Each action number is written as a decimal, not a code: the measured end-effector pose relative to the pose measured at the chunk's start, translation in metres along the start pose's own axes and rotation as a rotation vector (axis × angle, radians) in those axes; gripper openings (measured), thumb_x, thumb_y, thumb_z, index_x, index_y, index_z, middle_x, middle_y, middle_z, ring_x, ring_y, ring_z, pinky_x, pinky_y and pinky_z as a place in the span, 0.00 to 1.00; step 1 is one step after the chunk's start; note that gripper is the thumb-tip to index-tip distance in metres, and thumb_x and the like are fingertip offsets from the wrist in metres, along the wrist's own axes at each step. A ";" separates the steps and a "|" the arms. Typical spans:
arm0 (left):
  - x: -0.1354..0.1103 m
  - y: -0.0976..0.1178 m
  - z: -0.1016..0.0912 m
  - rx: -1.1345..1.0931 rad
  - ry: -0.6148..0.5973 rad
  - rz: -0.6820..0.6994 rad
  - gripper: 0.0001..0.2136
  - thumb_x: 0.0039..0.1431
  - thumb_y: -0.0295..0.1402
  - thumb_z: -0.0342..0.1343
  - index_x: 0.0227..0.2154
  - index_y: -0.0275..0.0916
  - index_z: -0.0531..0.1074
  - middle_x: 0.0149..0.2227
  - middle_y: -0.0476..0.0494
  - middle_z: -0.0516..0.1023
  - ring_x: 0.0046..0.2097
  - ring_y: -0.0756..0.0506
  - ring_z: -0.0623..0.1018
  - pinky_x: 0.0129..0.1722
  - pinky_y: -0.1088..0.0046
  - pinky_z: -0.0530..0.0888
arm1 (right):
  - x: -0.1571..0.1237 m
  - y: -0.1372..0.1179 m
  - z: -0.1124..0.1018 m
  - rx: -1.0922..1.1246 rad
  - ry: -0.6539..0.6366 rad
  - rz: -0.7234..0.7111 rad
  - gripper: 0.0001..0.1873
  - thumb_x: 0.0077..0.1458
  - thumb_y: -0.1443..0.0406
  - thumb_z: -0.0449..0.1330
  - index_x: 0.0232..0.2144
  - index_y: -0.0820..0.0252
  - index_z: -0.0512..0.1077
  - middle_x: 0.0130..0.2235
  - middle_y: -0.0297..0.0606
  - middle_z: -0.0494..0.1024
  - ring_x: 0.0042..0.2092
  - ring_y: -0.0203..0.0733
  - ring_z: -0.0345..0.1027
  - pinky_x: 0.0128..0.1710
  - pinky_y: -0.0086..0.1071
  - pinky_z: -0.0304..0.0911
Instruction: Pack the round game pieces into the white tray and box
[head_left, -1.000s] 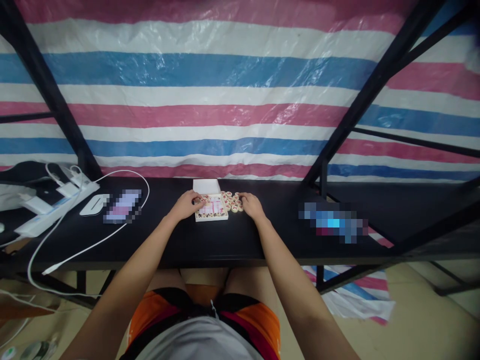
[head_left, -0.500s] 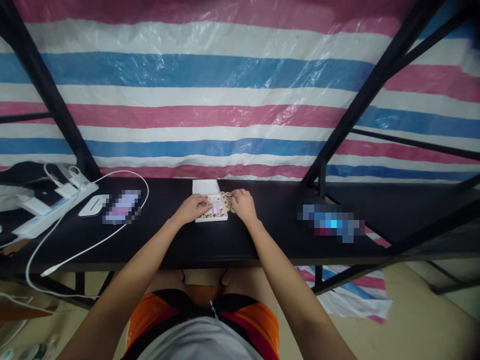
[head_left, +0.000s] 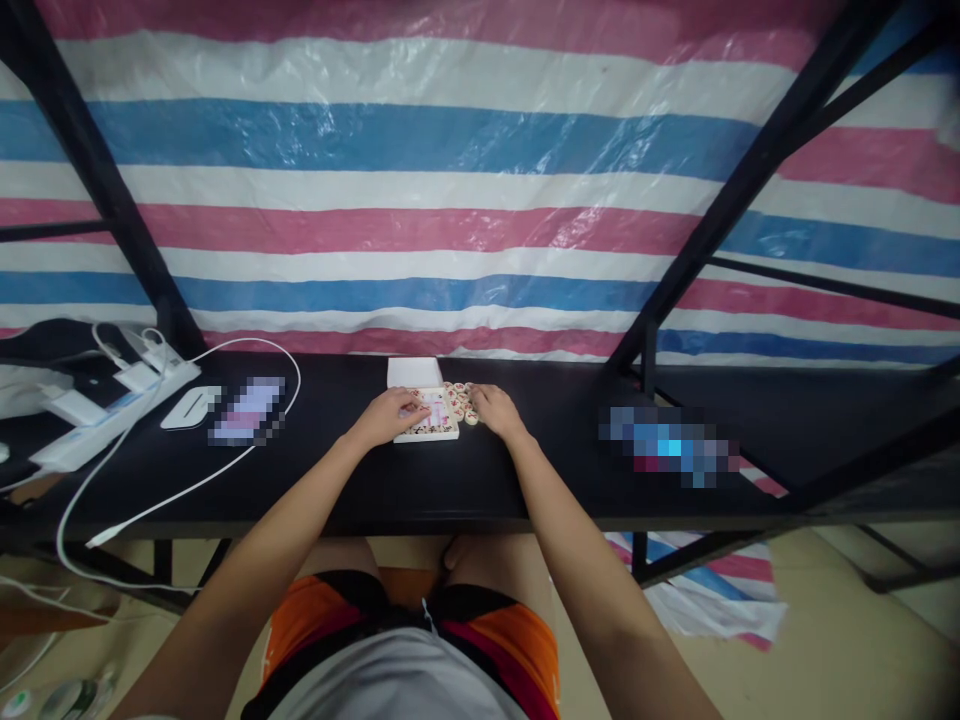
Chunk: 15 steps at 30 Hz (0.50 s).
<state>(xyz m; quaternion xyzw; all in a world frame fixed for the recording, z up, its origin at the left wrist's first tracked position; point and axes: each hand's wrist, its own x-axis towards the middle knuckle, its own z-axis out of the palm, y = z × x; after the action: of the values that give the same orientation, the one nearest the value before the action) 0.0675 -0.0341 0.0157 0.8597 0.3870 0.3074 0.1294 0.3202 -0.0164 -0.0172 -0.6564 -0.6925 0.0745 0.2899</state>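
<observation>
Black table (head_left: 337,480) carried a small white box (head_left: 439,427) near its middle; the left hand (head_left: 386,415) lay over it, the right hand (head_left: 496,410) over loose round pieces (head_left: 459,397) beside it; whether either pinched a piece, I couldn't tell.

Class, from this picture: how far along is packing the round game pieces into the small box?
Partly done: some pieces already lie in the box. In hand: the left hand rests on the box, the right hand on the loose pieces beside it. Left: that pile, and the lid lying behind.
</observation>
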 end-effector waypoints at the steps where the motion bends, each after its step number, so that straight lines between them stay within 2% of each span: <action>1: 0.000 0.000 0.000 -0.001 0.002 0.005 0.14 0.57 0.46 0.53 0.32 0.41 0.76 0.36 0.44 0.77 0.41 0.44 0.74 0.43 0.69 0.68 | -0.002 -0.003 -0.002 0.000 0.050 -0.015 0.20 0.63 0.59 0.44 0.49 0.58 0.71 0.51 0.42 0.72 0.53 0.43 0.64 0.53 0.34 0.57; 3: 0.000 0.001 0.001 -0.001 0.001 0.013 0.14 0.58 0.45 0.52 0.32 0.41 0.76 0.36 0.44 0.77 0.41 0.44 0.74 0.43 0.69 0.68 | -0.008 -0.014 -0.006 0.005 0.147 -0.098 0.20 0.62 0.60 0.46 0.50 0.60 0.69 0.51 0.44 0.71 0.53 0.44 0.63 0.54 0.36 0.56; 4: 0.000 0.001 0.001 -0.001 0.000 0.016 0.14 0.58 0.45 0.52 0.32 0.41 0.76 0.36 0.44 0.76 0.40 0.44 0.74 0.43 0.69 0.68 | -0.012 -0.021 -0.008 0.018 0.163 -0.183 0.19 0.61 0.60 0.47 0.50 0.60 0.68 0.51 0.44 0.71 0.53 0.44 0.62 0.54 0.36 0.56; 6: 0.000 0.001 0.002 0.001 0.007 0.021 0.15 0.58 0.46 0.51 0.32 0.40 0.75 0.36 0.44 0.76 0.40 0.44 0.73 0.43 0.69 0.69 | -0.020 -0.037 -0.010 0.058 0.115 -0.378 0.18 0.61 0.61 0.47 0.51 0.58 0.67 0.50 0.43 0.70 0.53 0.43 0.62 0.55 0.36 0.55; 8: 0.000 0.000 0.003 0.000 0.015 0.031 0.16 0.59 0.46 0.50 0.34 0.40 0.75 0.35 0.44 0.75 0.40 0.44 0.73 0.43 0.69 0.69 | -0.027 -0.051 -0.010 0.086 0.066 -0.502 0.18 0.61 0.62 0.48 0.51 0.57 0.67 0.50 0.42 0.71 0.52 0.44 0.62 0.54 0.37 0.56; 11: 0.000 -0.002 0.003 -0.008 0.023 0.054 0.16 0.59 0.46 0.50 0.36 0.40 0.75 0.34 0.45 0.75 0.39 0.45 0.73 0.43 0.69 0.69 | -0.031 -0.063 -0.007 0.129 0.052 -0.619 0.15 0.61 0.63 0.49 0.48 0.58 0.67 0.47 0.43 0.72 0.49 0.45 0.64 0.52 0.40 0.58; 15: 0.000 -0.003 0.002 -0.013 0.025 0.084 0.16 0.59 0.46 0.51 0.37 0.39 0.75 0.33 0.45 0.74 0.38 0.46 0.73 0.42 0.69 0.69 | -0.032 -0.064 -0.005 0.153 0.070 -0.687 0.12 0.59 0.64 0.51 0.44 0.59 0.68 0.44 0.43 0.73 0.47 0.46 0.65 0.51 0.41 0.59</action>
<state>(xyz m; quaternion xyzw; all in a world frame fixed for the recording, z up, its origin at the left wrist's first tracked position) 0.0669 -0.0319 0.0123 0.8702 0.3503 0.3259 0.1172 0.2661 -0.0560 0.0082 -0.3639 -0.8549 0.0016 0.3699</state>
